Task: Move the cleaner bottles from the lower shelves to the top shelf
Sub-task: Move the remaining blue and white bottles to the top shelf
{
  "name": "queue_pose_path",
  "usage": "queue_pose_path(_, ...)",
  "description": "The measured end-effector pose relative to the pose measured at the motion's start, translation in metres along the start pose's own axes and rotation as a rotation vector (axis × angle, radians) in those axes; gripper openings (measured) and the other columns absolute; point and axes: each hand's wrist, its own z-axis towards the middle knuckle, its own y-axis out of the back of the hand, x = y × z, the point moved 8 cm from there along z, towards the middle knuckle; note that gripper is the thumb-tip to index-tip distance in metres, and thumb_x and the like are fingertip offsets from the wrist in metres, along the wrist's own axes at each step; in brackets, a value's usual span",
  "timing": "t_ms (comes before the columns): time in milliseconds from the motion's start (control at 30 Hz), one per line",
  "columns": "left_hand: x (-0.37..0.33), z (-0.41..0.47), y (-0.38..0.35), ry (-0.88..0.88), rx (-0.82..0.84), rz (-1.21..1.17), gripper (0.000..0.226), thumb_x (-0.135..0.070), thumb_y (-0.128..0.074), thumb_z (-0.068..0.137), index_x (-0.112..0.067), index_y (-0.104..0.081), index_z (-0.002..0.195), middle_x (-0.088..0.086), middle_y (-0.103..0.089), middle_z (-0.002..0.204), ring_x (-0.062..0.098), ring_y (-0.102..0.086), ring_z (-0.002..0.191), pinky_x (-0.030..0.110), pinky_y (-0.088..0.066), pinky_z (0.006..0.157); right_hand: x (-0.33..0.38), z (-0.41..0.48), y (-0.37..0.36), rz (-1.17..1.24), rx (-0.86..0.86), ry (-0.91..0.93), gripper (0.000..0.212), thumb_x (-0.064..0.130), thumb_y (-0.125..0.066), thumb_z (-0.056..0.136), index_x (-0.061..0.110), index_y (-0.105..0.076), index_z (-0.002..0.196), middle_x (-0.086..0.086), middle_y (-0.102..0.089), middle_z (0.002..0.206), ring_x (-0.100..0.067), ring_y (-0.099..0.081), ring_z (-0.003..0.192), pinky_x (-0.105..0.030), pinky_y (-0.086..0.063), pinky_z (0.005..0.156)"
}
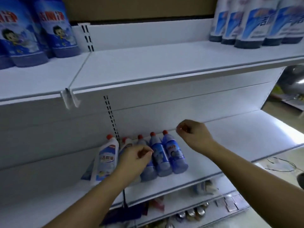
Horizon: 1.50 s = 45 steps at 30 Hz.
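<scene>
Five red-capped cleaner bottles (160, 155) stand packed together on the lower shelf (230, 142), at about seven o'clock in the view, two white ones to the left and three blue ones to the right. The left hand (136, 159) hovers in front of the middle of the row with fingers loosely curled, holding nothing I can make out. The right hand (193, 134) hangs at five o'clock, above and right of the row, fingers curled in and empty. The top shelf (148, 69) shows open space at twelve o'clock between standing bottles. Because the bottles touch, pulling one out could tip its neighbours, I judge.
</scene>
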Motion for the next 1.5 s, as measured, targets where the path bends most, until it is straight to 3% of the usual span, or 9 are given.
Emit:
queue_pose_path(100, 0.038, 0.012, -0.061, 0.156, 0.215, 0.241, 0.018, -0.016, -0.054, 0.089, -0.019, -0.070, 0.094, -0.002, -0.066, 0.097, 0.017, -0.061, 0.090, 0.029, -0.050, 0.082, -0.079, 0.002, -0.066, -0.025, 0.188, -0.306, 0.041, 0.038, -0.057, 0.086, 0.012, -0.058, 0.117, -0.010, -0.065, 0.114, -0.027, -0.062, 0.100, -0.030, -0.047, 0.081)
queue_pose_path(233, 0.065, 0.026, -0.104, 0.243, 0.278, 0.588, 0.044, -0.021, -0.048, 0.091, -0.011, -0.047, 0.134, 0.008, -0.043, 0.143, 0.025, -0.047, 0.122, 0.039, -0.041, 0.104, -0.123, -0.017, -0.131, 0.008, 0.339, -0.511, 0.067, 0.060, -0.058, 0.077, 0.008, -0.053, 0.120, -0.014, -0.062, 0.112, -0.027, -0.061, 0.091, -0.030, -0.049, 0.073)
queue_pose_path(300, 0.069, 0.033, -0.113, 0.312, 0.274, 0.752, 0.056, -0.020, -0.046, 0.093, -0.011, -0.027, 0.146, 0.007, -0.034, 0.149, 0.028, -0.037, 0.131, 0.045, -0.037, 0.107, -0.133, -0.020, -0.138, 0.066, 0.321, -0.560, 0.065, 0.060, -0.063, 0.071, 0.010, -0.058, 0.112, -0.009, -0.065, 0.096, -0.019, -0.060, 0.073, -0.023, -0.044, 0.057)
queue_pose_path(433, 0.071, 0.045, -0.122, 0.375, 0.244, 0.850, 0.047, -0.026, -0.049, 0.093, -0.011, -0.040, 0.136, 0.011, -0.048, 0.134, 0.029, -0.047, 0.120, 0.045, -0.045, 0.098, -0.149, -0.025, -0.128, 0.541, 0.277, -0.729, 0.041, 0.033, -0.067, 0.081, 0.002, -0.059, 0.105, -0.015, -0.065, 0.083, -0.025, -0.061, 0.063, -0.030, -0.051, 0.055)
queue_pose_path(600, 0.059, 0.052, -0.129, 0.537, 0.105, 0.415, 0.040, -0.035, -0.061, 0.086, -0.011, -0.044, 0.113, 0.002, -0.054, 0.098, 0.019, -0.056, 0.090, 0.030, -0.045, 0.080, -0.160, -0.065, -0.120, 1.181, 0.319, -0.872, 0.045, 0.024, -0.067, 0.081, 0.000, -0.051, 0.116, -0.021, -0.064, 0.099, -0.032, -0.062, 0.085, -0.044, -0.054, 0.075)
queue_pose_path(867, 0.072, 0.053, -0.168, 0.888, 0.177, -0.156, 0.037, -0.015, -0.077, 0.071, -0.002, -0.054, 0.097, 0.011, -0.061, 0.082, 0.022, -0.060, 0.072, 0.030, -0.049, 0.061, -0.184, -0.100, -0.072, 1.248, 0.240, -0.749, 0.082, 0.010, -0.080, 0.055, -0.004, -0.042, 0.126, -0.023, -0.061, 0.104, -0.031, -0.062, 0.085, -0.042, -0.053, 0.069)
queue_pose_path(1000, 0.092, 0.050, -0.181, 0.838, 0.220, -0.241, 0.089, -0.018, -0.088, 0.037, -0.004, -0.051, 0.116, 0.020, -0.065, 0.102, 0.036, -0.065, 0.091, 0.048, -0.056, 0.081, -0.190, -0.111, -0.061, 1.251, 0.224, -0.728, 0.096, 0.022, -0.079, 0.038, 0.003, -0.043, 0.125, -0.021, -0.060, 0.103, -0.028, -0.062, 0.080, -0.038, -0.054, 0.062)
queue_pose_path(1233, 0.031, -0.018, -0.168, 0.642, 0.337, -0.514, 0.071, -0.002, -0.081, 0.063, -0.013, -0.041, 0.121, 0.017, -0.061, 0.110, 0.030, -0.064, 0.096, 0.039, -0.056, 0.076, -0.163, -0.118, -0.039, 1.262, 0.173, -0.580, 0.061, 0.043, -0.059, 0.073, 0.004, -0.048, 0.119, -0.013, -0.067, 0.084, -0.020, -0.064, 0.067, -0.030, -0.053, 0.058)
queue_pose_path(1500, -0.013, -0.069, -0.102, 0.365, 0.281, -0.611, 0.069, -0.016, -0.079, 0.067, -0.025, -0.041, 0.123, 0.014, -0.064, 0.112, 0.028, -0.066, 0.097, 0.040, -0.056, 0.083, -0.092, -0.141, -0.017, 1.313, 0.244, -0.337, 0.102, 0.044, -0.094, 0.030, 0.011, -0.051, 0.116, -0.023, -0.068, 0.104, -0.036, -0.069, 0.086, -0.040, -0.059, 0.065)
